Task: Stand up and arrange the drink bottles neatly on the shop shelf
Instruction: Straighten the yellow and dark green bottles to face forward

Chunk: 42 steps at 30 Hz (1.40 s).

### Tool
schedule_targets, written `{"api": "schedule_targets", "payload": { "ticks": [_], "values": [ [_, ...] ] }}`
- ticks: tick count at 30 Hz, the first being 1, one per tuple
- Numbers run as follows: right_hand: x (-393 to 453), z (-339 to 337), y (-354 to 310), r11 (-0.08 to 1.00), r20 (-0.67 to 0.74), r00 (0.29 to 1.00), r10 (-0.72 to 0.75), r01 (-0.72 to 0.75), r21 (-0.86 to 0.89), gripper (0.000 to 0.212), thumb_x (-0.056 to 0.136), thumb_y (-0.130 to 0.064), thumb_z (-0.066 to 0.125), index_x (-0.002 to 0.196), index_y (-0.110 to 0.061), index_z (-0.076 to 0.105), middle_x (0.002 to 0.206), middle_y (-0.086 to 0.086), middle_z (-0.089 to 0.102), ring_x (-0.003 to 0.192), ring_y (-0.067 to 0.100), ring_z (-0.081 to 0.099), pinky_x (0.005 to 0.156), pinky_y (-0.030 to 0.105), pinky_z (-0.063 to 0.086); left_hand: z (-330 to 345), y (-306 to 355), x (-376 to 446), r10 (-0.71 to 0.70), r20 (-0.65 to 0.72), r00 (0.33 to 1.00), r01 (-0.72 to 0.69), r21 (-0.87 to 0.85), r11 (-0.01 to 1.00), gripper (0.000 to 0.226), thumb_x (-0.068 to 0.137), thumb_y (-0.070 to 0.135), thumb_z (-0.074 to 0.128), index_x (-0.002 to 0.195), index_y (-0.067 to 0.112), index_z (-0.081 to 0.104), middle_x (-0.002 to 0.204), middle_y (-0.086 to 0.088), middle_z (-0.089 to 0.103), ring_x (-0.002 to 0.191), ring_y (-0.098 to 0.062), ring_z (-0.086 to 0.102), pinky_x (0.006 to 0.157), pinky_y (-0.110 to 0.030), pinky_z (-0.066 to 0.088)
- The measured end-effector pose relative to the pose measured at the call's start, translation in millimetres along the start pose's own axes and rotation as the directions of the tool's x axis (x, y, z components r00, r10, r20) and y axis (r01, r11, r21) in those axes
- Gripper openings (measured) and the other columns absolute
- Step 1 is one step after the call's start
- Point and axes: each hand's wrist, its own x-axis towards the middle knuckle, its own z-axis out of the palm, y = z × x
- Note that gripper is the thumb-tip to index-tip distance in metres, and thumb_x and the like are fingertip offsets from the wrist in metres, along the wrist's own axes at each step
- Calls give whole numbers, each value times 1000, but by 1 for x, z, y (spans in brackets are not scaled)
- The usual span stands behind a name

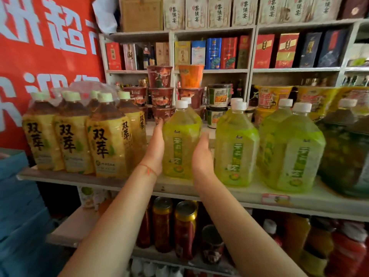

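Hands: you are bracketing one green bottle point(180, 144) between both palms, left hand point(155, 148) flat along its left flank, right hand point(202, 154) flat near its right flank.

Grip: fingers of both hands are lying straight and open, curling round nothing; the left palm is looking pressed to the plastic, while whether the right is touching or just beside is something I cannot tell.

Location: the bottle is standing upright on the shelf point(199, 189), near the front edge, between the yellow tea bottles point(108, 140) and the next green one.

Step in hand, as judged: you are squaring this bottle into line with its neighbours.

Doing it well: you should be pressing evenly from both sides, low on the body rather than at the cap, sliding it without tipping, and turning the label square to the front as the bottles to the right are facing.

Risk: a push from one palm alone is likely nudging it into the yellow pack or toward the shelf lip.

Count, green bottles: at least six white caps are showing, in three front-and-back pairs; a further capped bottle is sitting at the far right, too blurred to class.

Count, yellow tea bottles: about six pale green caps are showing under loose plastic wrap.

Behind: noodle cups point(160, 92) are standing stacked, with boxed liquor point(213, 52) on the higher shelves.

Below: cans and red bottles are filling the lower shelf, uncounted.
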Motion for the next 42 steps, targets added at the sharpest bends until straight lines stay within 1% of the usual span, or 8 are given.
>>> {"api": "schedule_targets", "payload": {
  "ticks": [4,7,10,14,30,33,37,42],
  "values": [
    [12,4,2,1000,8,1000,30,-30,8,66,101,-64,24,149,-23,45,150,-1,49,140,24,42,121,38,25,0,0,5,-56,23,998,57,-49,997,60,104,56,36,72,32,81,88,-2,79,91,-22,72,92,-42,54],
    [10,5,0,1000,44,999,5,-4,-12,70,101,-64,25,153,-18,35,155,5,42,143,28,37,120,43,26,3,2,0,-107,76,991,111,-53,992,54,104,59,33,87,30,76,84,2,79,93,-21,72,80,-36,55],
    [11,4,-2,996,49,996,77,-75,-38,82,92,-77,20,153,-27,38,154,2,44,143,27,39,121,44,26,-3,1,-5,-129,174,976,118,72,990,50,90,77,39,106,43,72,105,5,78,109,-21,69,92,-43,54],
    [7,8,2,997,59,997,53,-50,-57,73,97,-72,16,150,-30,42,152,0,47,142,25,40,119,43,28,-19,-5,-1,-108,234,966,86,102,991,89,63,92,60,140,50,50,136,4,65,127,-26,60,106,-55,47],
    [-20,14,7,998,73,997,38,-34,-51,68,99,-65,21,147,-26,48,143,3,56,133,25,50,114,47,39,-31,2,-27,-12,148,989,-3,99,995,68,71,91,53,128,55,59,128,11,69,122,-18,63,106,-52,47],
    [-28,14,6,995,96,995,-26,35,-97,74,92,-71,20,147,-30,47,147,0,52,138,23,46,115,48,36,-28,0,-32,7,64,998,-13,91,996,55,77,86,51,118,53,65,121,13,72,116,-14,65,103,-49,51],
    [-31,11,5,997,117,992,-50,58,-58,72,96,-70,18,149,-30,45,150,-2,50,140,20,42,118,45,32,-19,-1,-35,23,2,1000,-23,59,998,72,68,87,55,126,46,66,123,13,71,117,-15,65,103,-47,51],
    [-38,3,3,995,172,984,-44,59,-81,66,102,-62,18,151,-27,43,152,0,47,142,21,40,119,39,30,-20,1,-39,33,31,999,-36,94,995,58,81,82,50,123,46,67,118,14,73,116,-13,65,102,-46,51]
  ]
}}
